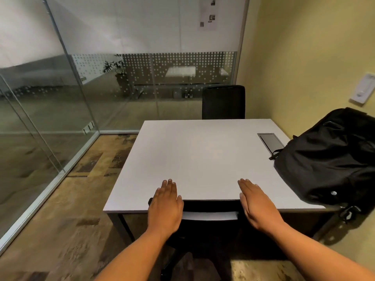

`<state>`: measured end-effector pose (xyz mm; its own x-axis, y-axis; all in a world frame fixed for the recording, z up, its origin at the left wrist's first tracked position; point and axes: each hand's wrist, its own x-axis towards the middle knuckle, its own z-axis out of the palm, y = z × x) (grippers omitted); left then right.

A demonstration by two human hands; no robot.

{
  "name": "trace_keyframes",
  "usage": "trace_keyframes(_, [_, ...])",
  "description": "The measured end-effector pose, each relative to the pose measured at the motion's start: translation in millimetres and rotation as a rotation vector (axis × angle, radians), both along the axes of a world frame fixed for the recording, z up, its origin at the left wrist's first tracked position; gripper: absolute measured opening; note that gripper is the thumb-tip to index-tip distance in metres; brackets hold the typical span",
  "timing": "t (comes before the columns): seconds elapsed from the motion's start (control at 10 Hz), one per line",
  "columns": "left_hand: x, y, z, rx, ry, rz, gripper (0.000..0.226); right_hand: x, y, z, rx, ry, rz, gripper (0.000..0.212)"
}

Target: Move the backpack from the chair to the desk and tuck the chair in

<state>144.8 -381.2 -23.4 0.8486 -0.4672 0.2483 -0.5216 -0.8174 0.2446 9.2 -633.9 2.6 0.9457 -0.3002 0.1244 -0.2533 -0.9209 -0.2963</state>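
A black backpack (332, 159) lies on the right end of the white desk (198, 157), against the yellow wall, with a strap hanging past the desk's near right corner. A black chair (211, 224) stands under the desk's near edge, its backrest top showing between my hands. My left hand (165, 205) and my right hand (257, 203) hover flat, palms down, over the chair back and the desk's front edge. Both hands hold nothing. Whether they touch the chair I cannot tell.
A second black chair (223, 102) stands at the desk's far side. A grey cable hatch (271, 141) is set in the desktop near the backpack. Glass partitions (60, 98) close off the left and back. A white wall panel (364, 88) hangs at the right.
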Motion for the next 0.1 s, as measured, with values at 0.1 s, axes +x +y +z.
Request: trace_keyframes(0.1, [3.3,-7.4,19.5,-0.030,-0.054,0.003,0.055,11.8,3.4,16.0,-0.005,-0.081,-0.005,0.051])
